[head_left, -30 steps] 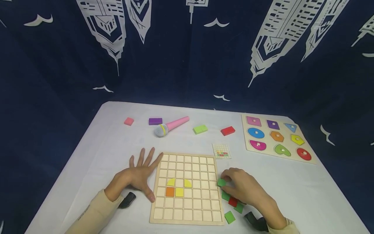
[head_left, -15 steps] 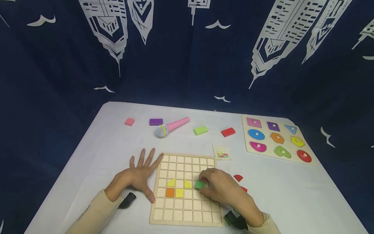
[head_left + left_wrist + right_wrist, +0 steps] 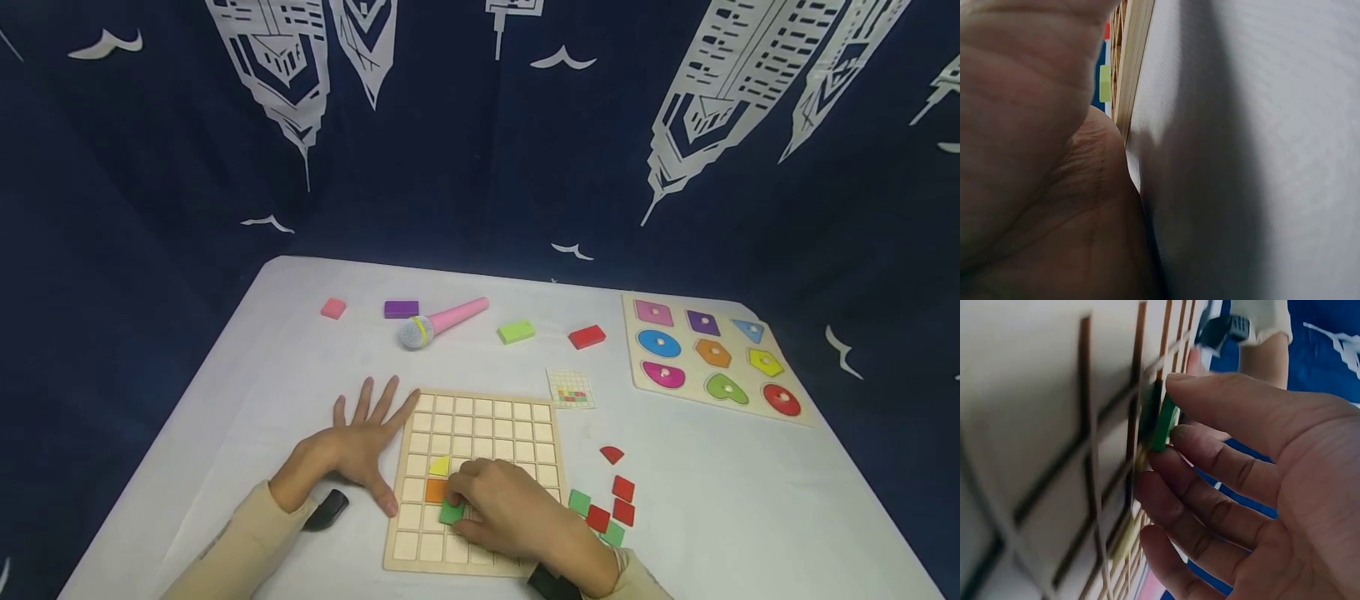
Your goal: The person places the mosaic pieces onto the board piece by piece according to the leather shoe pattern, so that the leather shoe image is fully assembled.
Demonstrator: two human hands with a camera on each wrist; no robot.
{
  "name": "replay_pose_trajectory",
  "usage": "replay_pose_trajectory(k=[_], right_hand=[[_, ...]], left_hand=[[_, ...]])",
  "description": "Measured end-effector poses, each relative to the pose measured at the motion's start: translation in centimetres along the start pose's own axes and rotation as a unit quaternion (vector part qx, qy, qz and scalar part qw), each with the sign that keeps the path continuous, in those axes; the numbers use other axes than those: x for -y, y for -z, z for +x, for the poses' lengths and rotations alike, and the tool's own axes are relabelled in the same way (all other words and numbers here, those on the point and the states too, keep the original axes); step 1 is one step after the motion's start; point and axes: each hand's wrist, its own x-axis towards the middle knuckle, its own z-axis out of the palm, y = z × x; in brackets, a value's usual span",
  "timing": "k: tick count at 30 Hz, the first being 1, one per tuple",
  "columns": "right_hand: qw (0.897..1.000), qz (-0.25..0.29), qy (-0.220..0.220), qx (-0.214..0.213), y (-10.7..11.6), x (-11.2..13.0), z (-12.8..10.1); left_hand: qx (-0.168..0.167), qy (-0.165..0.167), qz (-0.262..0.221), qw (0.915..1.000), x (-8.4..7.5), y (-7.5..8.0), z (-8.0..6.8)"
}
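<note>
Your right hand (image 3: 510,512) carried the pinched green square tile (image 3: 451,512) from the grid board's (image 3: 480,417) right edge to lower centre of frame, beside the orange tile (image 3: 436,491). Left hand (image 3: 360,450) stayed flat, fingers spread, bracing.

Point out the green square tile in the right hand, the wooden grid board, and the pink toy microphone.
Green square tile (image 3: 451,512), head view, on its visible top face.
Wooden grid board (image 3: 495,410), head view, on its bare far rows.
Pink toy microphone (image 3: 453,317), head view, on the pink handle.
</note>
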Motion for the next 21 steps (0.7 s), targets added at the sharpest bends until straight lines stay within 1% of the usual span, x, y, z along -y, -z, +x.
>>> replay_pose_trajectory(k=[5, 10, 21], right_hand=[[1.000, -0.026, 0.014, 0.008, -0.5, 0.9, 0.5], [0.999, -0.042, 0.021, 0.001, -0.7, 1.3, 0.7], [1.000, -0.022, 0.020, 0.001, -0.9, 1.6, 1.4]], left_hand=[[-0.002, -0.003, 0.002, 1.0000, -0.2, 0.2, -0.2], [-0.004, -0.002, 0.002, 1.0000, -0.3, 0.2, -0.3], [-0.003, -0.002, -0.002, 1.0000, -0.3, 0.2, -0.3]])
